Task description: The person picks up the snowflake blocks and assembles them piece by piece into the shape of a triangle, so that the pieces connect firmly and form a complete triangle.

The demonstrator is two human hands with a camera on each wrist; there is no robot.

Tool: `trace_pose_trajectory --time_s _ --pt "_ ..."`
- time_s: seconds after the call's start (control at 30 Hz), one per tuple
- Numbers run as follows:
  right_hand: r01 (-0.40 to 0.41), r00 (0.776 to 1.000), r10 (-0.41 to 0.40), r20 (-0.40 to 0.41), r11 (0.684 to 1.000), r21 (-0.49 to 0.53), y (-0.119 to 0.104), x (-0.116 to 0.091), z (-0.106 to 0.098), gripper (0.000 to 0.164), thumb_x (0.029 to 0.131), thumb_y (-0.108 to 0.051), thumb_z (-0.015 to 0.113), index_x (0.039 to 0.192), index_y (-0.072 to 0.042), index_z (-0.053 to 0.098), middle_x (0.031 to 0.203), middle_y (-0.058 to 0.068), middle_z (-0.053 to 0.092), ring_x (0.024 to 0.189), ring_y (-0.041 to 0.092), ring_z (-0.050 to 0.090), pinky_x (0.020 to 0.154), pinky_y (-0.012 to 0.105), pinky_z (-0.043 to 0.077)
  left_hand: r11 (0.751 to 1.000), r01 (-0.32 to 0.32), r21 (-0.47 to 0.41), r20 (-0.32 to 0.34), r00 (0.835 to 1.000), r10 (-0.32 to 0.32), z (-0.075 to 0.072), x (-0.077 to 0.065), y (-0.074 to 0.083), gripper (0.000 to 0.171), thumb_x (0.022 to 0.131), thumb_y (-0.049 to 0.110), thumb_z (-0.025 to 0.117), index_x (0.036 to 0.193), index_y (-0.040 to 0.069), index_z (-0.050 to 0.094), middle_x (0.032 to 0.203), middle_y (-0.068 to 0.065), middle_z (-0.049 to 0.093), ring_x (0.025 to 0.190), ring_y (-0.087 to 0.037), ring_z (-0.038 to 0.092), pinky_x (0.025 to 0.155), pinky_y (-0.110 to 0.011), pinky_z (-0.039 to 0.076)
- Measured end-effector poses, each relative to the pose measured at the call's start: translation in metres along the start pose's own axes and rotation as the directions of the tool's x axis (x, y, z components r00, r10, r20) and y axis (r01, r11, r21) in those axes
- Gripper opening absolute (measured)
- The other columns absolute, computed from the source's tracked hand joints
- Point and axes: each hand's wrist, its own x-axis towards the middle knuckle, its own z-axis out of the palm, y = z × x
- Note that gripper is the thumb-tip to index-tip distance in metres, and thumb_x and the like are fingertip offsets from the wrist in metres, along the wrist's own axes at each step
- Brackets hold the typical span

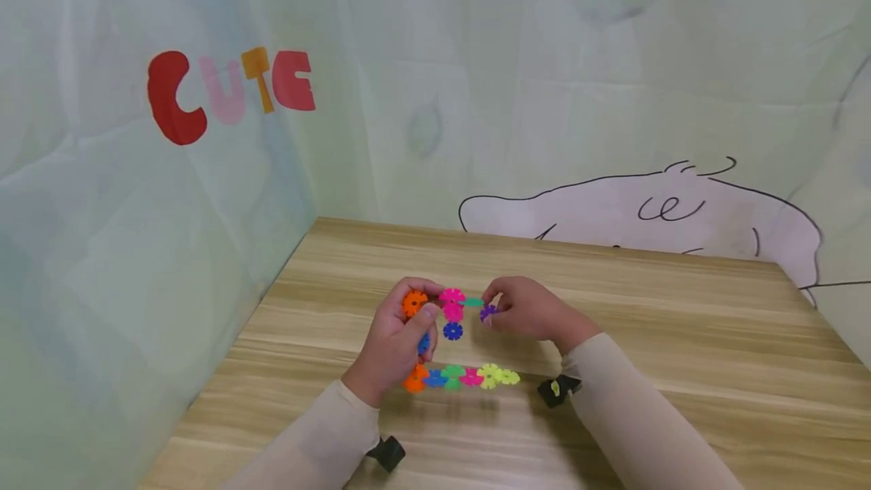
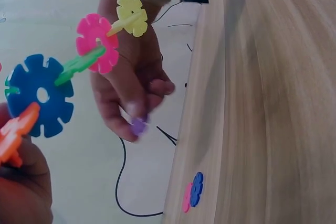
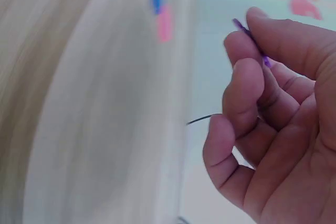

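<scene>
My left hand [image 1: 395, 339] grips a linked assembly of notched plastic flower discs, its thumb over an orange disc [image 1: 415, 302]. Along the lower side runs a row with a blue disc [image 2: 42, 95], a green disc [image 2: 79, 65], a pink disc [image 2: 98, 43] and a yellow disc [image 2: 132, 14]. Near the top, a bright pink disc [image 1: 452, 296] meets a teal-green disc [image 1: 472, 302]; the fingers hide some joints. To the right, my right hand [image 1: 527, 310] pinches a purple disc [image 3: 266, 61] between thumb and index finger, apart from the lower row.
On the wooden table [image 1: 680, 369] lie a dark blue disc [image 2: 197, 189] and a pink disc [image 2: 187, 198], touching. A pale printed curtain [image 1: 544, 97] stands behind the table and on its left. Black straps [image 1: 559, 390] hang at the wrists.
</scene>
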Motion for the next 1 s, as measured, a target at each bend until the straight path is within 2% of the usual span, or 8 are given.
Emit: trace_pose_trajectory --time_s 0.1,0.17,0.3,0.43,0.63,0.8,1.0 --pt "0.089 0.994 -0.081 -0.067 0.988 0.123 -0.008 -0.015 -0.006 0.023 0.095 -0.009 0.076 0.117 -0.009 0.07 0.079 0.007 0.068 0.069 0.019 0.06 0.062 0.031 0.051 1.0 -0.004 0.0 -0.012 1.0 0.004 -0.002 0.0 0.0 0.022 0.112 0.013 0.047 0.131 0.003 0.05 0.07 -0.014 0.05 0.053 -0.017 0.052 0.051 -0.024 0.051" --pt "0.158 0.983 -0.136 -0.127 0.97 0.184 -0.013 -0.025 -0.009 0.025 0.095 -0.006 0.075 0.12 -0.008 0.07 0.081 0.008 0.068 0.071 0.02 0.06 0.061 0.029 0.051 1.0 -0.021 -0.006 -0.018 1.0 0.021 -0.003 0.001 0.0 0.021 0.112 0.012 0.047 0.131 0.001 0.05 0.069 -0.013 0.05 0.052 -0.016 0.052 0.05 -0.023 0.051" --pt "0.266 0.951 -0.206 -0.232 0.925 0.272 -0.023 -0.042 -0.012 0.031 0.096 -0.002 0.073 0.127 -0.007 0.067 0.087 0.008 0.065 0.076 0.02 0.058 0.063 0.026 0.051 0.998 -0.063 -0.03 -0.021 0.998 0.062 -0.003 0.002 -0.001 0.021 0.112 0.009 0.046 0.129 -0.002 0.049 0.067 -0.009 0.05 0.05 -0.015 0.051 0.048 -0.023 0.05" --pt "0.348 0.925 -0.264 -0.272 0.878 0.329 -0.028 -0.053 -0.011 0.032 0.096 0.002 0.071 0.127 -0.004 0.066 0.092 0.011 0.066 0.08 0.018 0.061 0.069 0.025 0.055 0.996 -0.079 -0.049 -0.015 0.997 0.079 -0.003 0.003 -0.001 0.022 0.112 0.009 0.046 0.129 -0.004 0.048 0.066 -0.007 0.05 0.049 -0.014 0.051 0.047 -0.023 0.049" --pt "0.398 0.91 -0.311 -0.273 0.84 0.368 -0.03 -0.056 -0.006 0.03 0.097 0.004 0.069 0.126 -0.003 0.066 0.099 0.014 0.068 0.085 0.019 0.065 0.076 0.025 0.06 0.996 -0.076 -0.04 -0.016 0.997 0.076 -0.003 0.003 -0.001 0.022 0.113 0.011 0.046 0.129 -0.003 0.048 0.066 -0.006 0.05 0.05 -0.014 0.051 0.047 -0.023 0.05" --pt "0.418 0.903 -0.335 -0.267 0.827 0.376 -0.029 -0.055 -0.001 0.03 0.098 0.003 0.068 0.127 -0.005 0.069 0.101 0.014 0.069 0.087 0.026 0.068 0.08 0.03 0.062 0.996 -0.072 -0.046 -0.004 0.997 0.072 -0.002 0.002 -0.001 0.022 0.113 0.01 0.046 0.129 -0.004 0.048 0.067 -0.005 0.051 0.05 -0.013 0.051 0.047 -0.022 0.05" --pt "0.434 0.894 -0.342 -0.289 0.82 0.373 -0.03 -0.055 0.002 0.03 0.098 0.003 0.068 0.126 -0.005 0.071 0.102 0.014 0.068 0.085 0.02 0.064 0.075 0.03 0.062 0.995 -0.083 -0.058 0.01 0.996 0.084 -0.002 0.002 -0.003 0.021 0.112 0.01 0.046 0.128 -0.004 0.048 0.066 -0.008 0.05 0.049 -0.015 0.051 0.047 -0.022 0.05"
